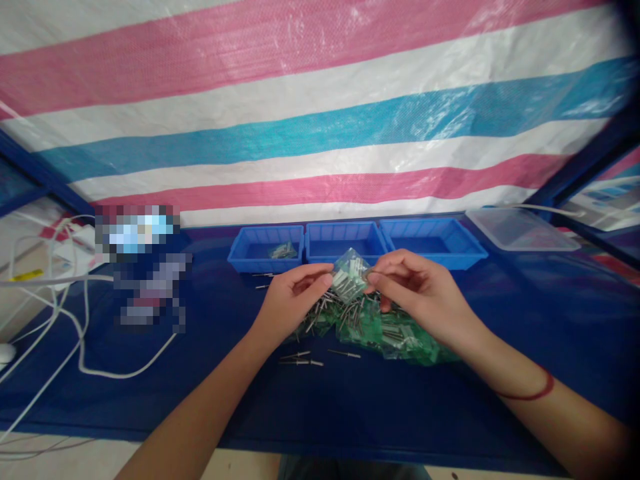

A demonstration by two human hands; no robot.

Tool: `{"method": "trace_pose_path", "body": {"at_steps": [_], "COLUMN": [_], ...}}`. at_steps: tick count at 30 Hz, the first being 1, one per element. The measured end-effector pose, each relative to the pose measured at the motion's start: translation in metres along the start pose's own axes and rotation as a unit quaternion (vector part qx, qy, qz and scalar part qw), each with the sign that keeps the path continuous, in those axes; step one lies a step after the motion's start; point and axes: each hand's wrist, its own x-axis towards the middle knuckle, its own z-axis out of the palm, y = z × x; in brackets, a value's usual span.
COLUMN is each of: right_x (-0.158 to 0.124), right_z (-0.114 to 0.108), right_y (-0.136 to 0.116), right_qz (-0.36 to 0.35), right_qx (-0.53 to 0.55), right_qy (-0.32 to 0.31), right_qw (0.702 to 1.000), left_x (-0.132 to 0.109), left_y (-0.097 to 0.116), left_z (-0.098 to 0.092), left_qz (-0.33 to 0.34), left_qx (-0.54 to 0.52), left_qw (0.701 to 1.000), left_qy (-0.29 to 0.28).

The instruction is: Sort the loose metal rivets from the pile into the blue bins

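Between my two hands is a small clear plastic bag (351,275) with several metal rivets inside. My left hand (296,293) pinches its left edge with thumb and fingertips. On the opposite edge, the fingers of my right hand (417,283) are closed on the bag. Beneath the hands lies a heap of loose rivets (353,317), partly hidden by the bag, next to green-tinted plastic bags (400,337), some with rivets in them. A few single rivets (303,362) lie on the blue table in front of the heap.
Behind the heap stand three blue bins in a row: the left bin (240,257) holds small bags, then a middle bin (345,230) and a right bin (463,243). A clear plastic lid (525,230) lies at right. White cables (85,333) loop over the table's left side.
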Motion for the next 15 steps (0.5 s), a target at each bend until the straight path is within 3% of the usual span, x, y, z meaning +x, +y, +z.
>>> {"method": "trace_pose_path", "body": {"at_steps": [7, 10, 12, 15], "right_x": [-0.003, -0.005, -0.007, -0.011], "right_z": [0.002, -0.001, -0.003, -0.002], "right_y": [0.009, 0.012, 0.010, 0.004], "right_qz": [-0.022, -0.041, -0.071, -0.175], "right_qx": [-0.020, -0.120, -0.223, -0.335], "right_qy": [0.010, 0.002, -0.007, -0.061], "right_qw": [0.999, 0.992, 0.972, 0.924], "left_x": [0.001, 0.006, 0.012, 0.025], "left_y": [-0.007, -0.007, -0.006, -0.009], "left_z": [0.003, -0.006, -0.020, -0.049], "left_qz": [0.031, 0.042, 0.052, 0.078], "left_qx": [0.009, 0.033, 0.058, 0.123], "left_qw": [0.999, 0.998, 0.994, 0.969], "left_qy": [0.023, 0.039, 0.083, 0.200]}}
